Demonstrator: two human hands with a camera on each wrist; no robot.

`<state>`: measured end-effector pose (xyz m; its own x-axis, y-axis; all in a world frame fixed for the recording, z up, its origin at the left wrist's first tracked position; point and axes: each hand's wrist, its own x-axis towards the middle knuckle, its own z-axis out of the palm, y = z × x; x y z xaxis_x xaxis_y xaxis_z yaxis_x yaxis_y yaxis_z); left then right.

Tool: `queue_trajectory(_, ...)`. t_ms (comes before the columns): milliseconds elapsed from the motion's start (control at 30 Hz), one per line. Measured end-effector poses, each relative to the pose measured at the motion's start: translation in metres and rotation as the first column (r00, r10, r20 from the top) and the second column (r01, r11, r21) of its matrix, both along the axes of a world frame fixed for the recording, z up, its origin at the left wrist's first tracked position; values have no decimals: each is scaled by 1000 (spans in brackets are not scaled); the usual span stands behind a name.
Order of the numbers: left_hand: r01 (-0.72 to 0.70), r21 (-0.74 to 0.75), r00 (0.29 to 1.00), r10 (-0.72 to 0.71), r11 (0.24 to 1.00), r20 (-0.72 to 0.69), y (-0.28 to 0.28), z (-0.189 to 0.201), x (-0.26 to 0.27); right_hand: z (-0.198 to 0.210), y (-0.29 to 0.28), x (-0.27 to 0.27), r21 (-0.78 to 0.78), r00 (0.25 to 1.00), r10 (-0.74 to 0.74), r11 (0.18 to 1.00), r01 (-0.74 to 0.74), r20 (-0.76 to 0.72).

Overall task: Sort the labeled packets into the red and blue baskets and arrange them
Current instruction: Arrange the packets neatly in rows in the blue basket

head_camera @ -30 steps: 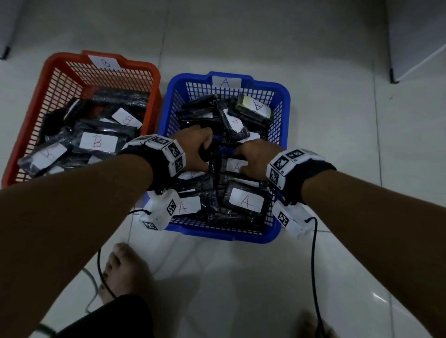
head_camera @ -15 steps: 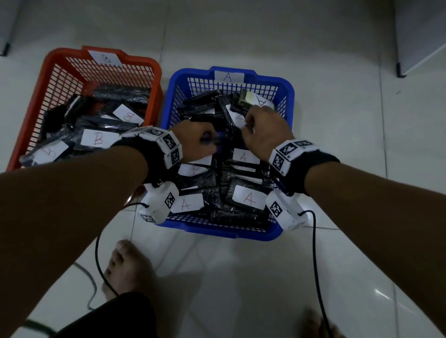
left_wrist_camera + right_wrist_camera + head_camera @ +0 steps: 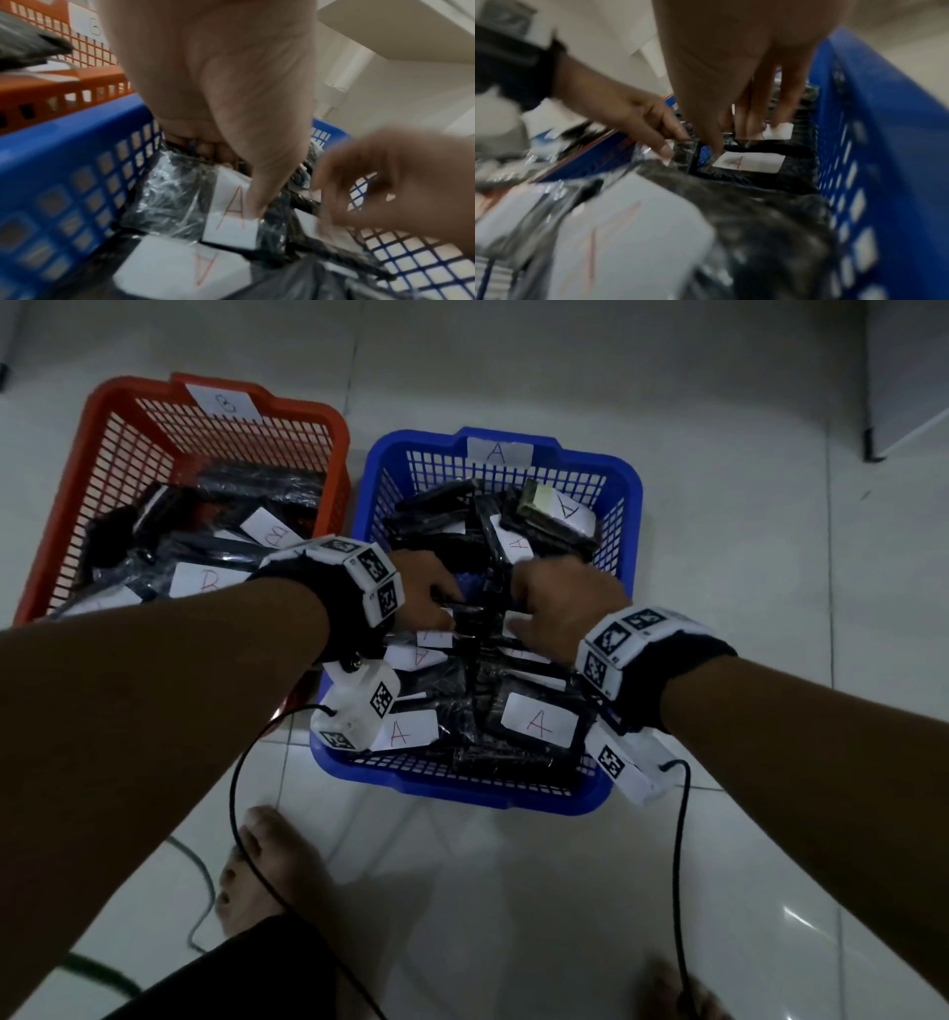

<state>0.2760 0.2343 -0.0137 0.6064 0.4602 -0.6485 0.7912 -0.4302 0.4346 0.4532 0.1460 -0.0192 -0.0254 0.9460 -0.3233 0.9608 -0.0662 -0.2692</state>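
Both hands (image 3: 493, 603) crowd the blue basket's (image 3: 629, 477) middle

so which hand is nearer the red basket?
Left. The left hand is over the blue basket on the side next to the red basket; the right hand is further toward the blue basket's far side.

Black A-labelled packets (image 3: 534, 726) in blue basket (image 3: 629, 485)
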Motion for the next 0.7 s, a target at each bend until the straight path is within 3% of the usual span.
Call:
queue_trajectory(100, 24, -20, 999, -24, 1000, -25, 2, 0, 5, -6, -6, 2, -125, 992, 107, 987, -97, 72)
queue_trajectory(267, 74, 70, 994, -68, 995, -86, -3, -9, 9, -9, -5, 5, -226, 985, 170, 961, -158, 36)
queue_trajectory(433, 60, 94, 998, -58, 994, -22, -1, -10, 6, -9, -6, 7, -181, 984, 175, 969, -166, 32)
queue_trajectory(600, -18, 125, 999, 12, 992, 51, -3, -9, 7, -10, -3, 6, -251, 988, 153, 958, -140, 34)
queue_trajectory(700, -22, 122, 999, 19, 992, 26, -3, -6, 5, -8, -4, 7, -185, 995, 101, 978, -99, 0)
